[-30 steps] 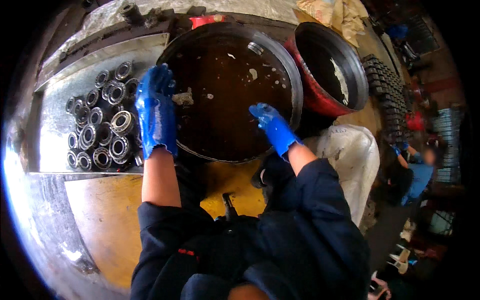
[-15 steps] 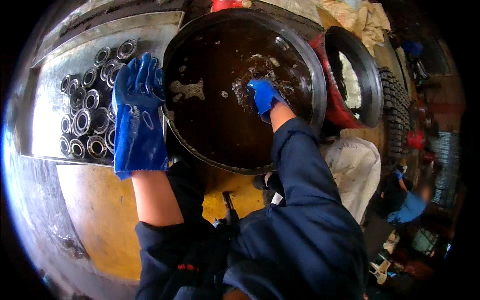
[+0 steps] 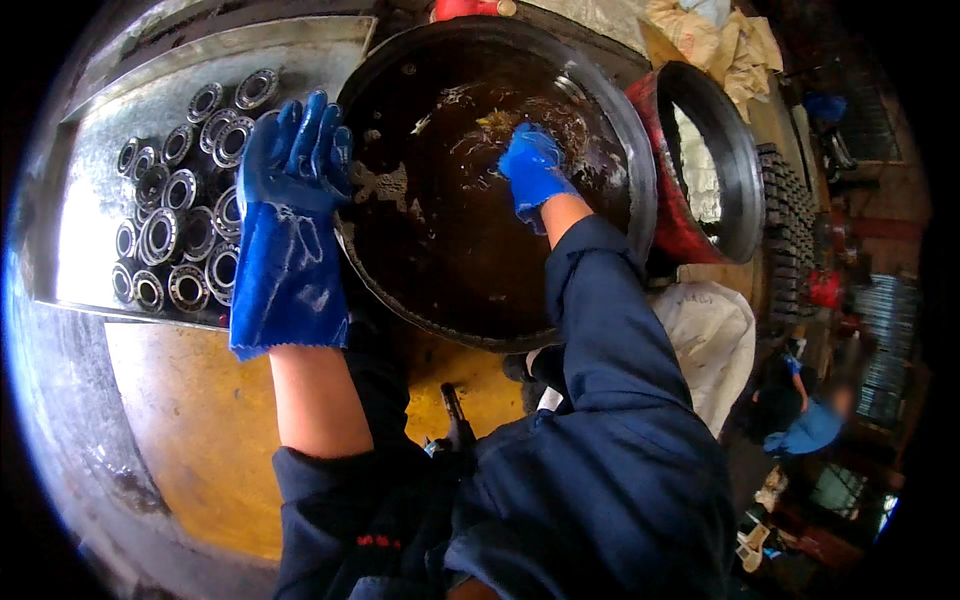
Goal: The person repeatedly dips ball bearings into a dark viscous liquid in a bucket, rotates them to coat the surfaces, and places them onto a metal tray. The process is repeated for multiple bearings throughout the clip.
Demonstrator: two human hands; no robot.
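Head view: looks mid-job. Steel bearings (image 3: 178, 203) already heaped in metal tray (image 3: 90, 200); can't see what's left under dark liquid (image 3: 450, 250) in drum (image 3: 643, 190). Right hand (image 3: 535, 170) dips there, finger grip can't tell. Left hand (image 3: 290, 180): fingers loosely extended, between tray and drum.

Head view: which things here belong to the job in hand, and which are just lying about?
Apparently in use:
basin with dark liquid
right hand, at the liquid
left hand, open beside the basin
bearings on the metal tray, likely

Seemingly lying about:
red drum
white sack
crumpled tan bags
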